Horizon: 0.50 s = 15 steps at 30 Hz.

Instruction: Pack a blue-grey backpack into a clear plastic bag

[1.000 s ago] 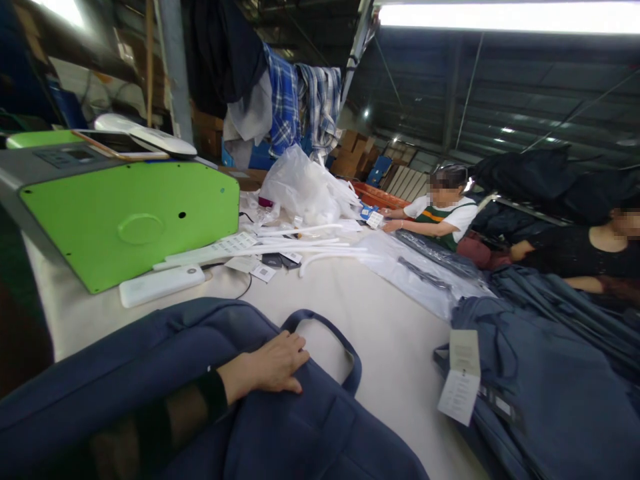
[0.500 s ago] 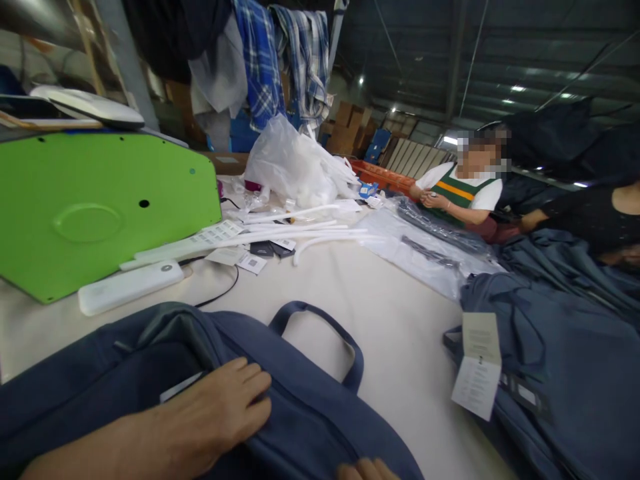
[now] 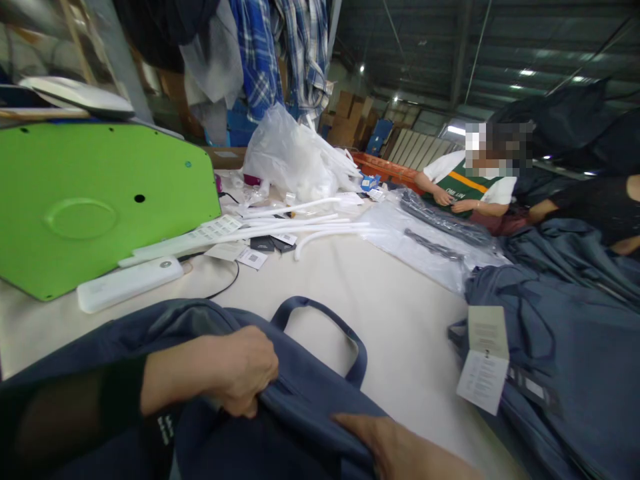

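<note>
A dark blue fabric bag (image 3: 310, 383) lies across the near edge of the table, its strap handle (image 3: 358, 365) standing up in a loop on the far side. My left hand (image 3: 237, 373) is closed on the bag's fabric along the edge of its opening, knuckles up. Further right, my right hand (image 3: 390, 443) grips the same edge, thumb on top and the other fingers hidden by the cloth. The inside of the bag shows dark below the hands, with small pale lettering at the left.
At left stands a green panel (image 3: 110, 207) with a white oblong device (image 3: 130, 283) before it. White tubes (image 3: 300, 230), tags (image 3: 253, 258) and a plastic bag (image 3: 285, 160) lie behind. Blue bags (image 3: 575, 327) are piled at right; two co-workers (image 3: 465, 183) are beyond.
My left hand has moved up and right, from lying on the fabric to gripping the edge. My right hand has come further into view onto the edge, and the bag's opening is pulled wider.
</note>
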Each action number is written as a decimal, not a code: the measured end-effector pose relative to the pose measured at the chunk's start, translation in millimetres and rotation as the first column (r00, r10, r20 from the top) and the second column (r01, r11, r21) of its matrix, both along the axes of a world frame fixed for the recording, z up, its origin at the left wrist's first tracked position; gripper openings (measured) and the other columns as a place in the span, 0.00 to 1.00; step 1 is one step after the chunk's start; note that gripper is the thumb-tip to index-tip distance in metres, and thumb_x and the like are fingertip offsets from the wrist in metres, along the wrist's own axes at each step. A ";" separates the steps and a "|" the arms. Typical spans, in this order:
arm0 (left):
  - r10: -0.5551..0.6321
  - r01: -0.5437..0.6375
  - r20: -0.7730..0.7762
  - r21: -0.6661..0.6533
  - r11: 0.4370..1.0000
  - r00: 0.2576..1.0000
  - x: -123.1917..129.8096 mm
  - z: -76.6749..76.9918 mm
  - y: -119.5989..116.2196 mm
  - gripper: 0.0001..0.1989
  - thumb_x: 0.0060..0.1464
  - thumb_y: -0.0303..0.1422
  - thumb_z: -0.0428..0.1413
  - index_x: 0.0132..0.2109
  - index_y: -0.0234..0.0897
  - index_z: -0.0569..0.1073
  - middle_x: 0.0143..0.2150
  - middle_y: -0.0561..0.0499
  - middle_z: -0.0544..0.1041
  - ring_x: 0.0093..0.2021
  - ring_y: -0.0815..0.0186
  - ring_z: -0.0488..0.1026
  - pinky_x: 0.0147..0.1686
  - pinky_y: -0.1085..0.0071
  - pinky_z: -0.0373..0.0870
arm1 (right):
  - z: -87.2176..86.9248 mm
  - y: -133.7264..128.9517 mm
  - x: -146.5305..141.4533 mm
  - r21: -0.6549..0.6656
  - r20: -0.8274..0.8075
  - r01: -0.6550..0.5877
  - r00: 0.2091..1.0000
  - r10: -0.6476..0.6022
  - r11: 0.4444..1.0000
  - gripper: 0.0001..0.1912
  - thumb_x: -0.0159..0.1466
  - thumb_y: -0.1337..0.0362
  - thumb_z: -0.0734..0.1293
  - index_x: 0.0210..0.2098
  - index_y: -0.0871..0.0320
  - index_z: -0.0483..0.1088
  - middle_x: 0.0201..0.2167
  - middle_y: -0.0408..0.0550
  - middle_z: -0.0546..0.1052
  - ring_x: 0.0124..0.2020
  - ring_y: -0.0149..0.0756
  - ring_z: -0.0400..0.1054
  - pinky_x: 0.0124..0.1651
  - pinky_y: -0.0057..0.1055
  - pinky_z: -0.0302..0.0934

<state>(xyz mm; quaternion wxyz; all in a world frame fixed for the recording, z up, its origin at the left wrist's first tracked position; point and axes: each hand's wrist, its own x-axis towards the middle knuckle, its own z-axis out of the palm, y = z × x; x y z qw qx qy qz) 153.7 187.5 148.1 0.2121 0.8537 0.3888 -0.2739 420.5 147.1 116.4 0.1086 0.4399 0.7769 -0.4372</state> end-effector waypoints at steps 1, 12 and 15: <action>0.022 -0.023 -0.027 -0.036 0.999 0.999 -0.6 -0.6 13.5 0.11 0.44 0.35 0.64 0.36 0.36 0.80 0.33 0.44 0.80 0.34 0.53 0.76 0.34 0.64 0.69 | 2.0 9.0 3.3 -0.118 0.015 0.057 0.998 -0.056 0.991 0.29 0.46 0.60 0.73 0.49 0.52 0.72 0.41 0.42 0.78 0.39 0.39 0.71 0.36 0.25 0.62; 0.233 -0.241 0.088 0.100 0.965 0.969 -21.9 -37.6 57.2 0.23 0.44 0.52 0.59 0.38 0.37 0.76 0.35 0.44 0.79 0.37 0.52 0.75 0.33 0.67 0.66 | -53.3 6.6 38.9 -0.197 -0.054 0.483 0.863 -0.502 0.853 0.20 0.42 0.57 0.75 0.33 0.58 0.73 0.27 0.41 0.75 0.30 0.37 0.67 0.32 0.28 0.56; 0.309 -0.330 0.196 0.089 0.940 0.931 -53.6 -25.9 53.6 0.23 0.45 0.52 0.52 0.35 0.36 0.74 0.32 0.47 0.77 0.36 0.57 0.73 0.33 0.69 0.64 | -55.3 -8.0 59.2 0.047 0.088 0.508 0.855 -0.510 0.860 0.27 0.45 0.42 0.71 0.31 0.59 0.70 0.26 0.47 0.74 0.31 0.41 0.66 0.33 0.31 0.55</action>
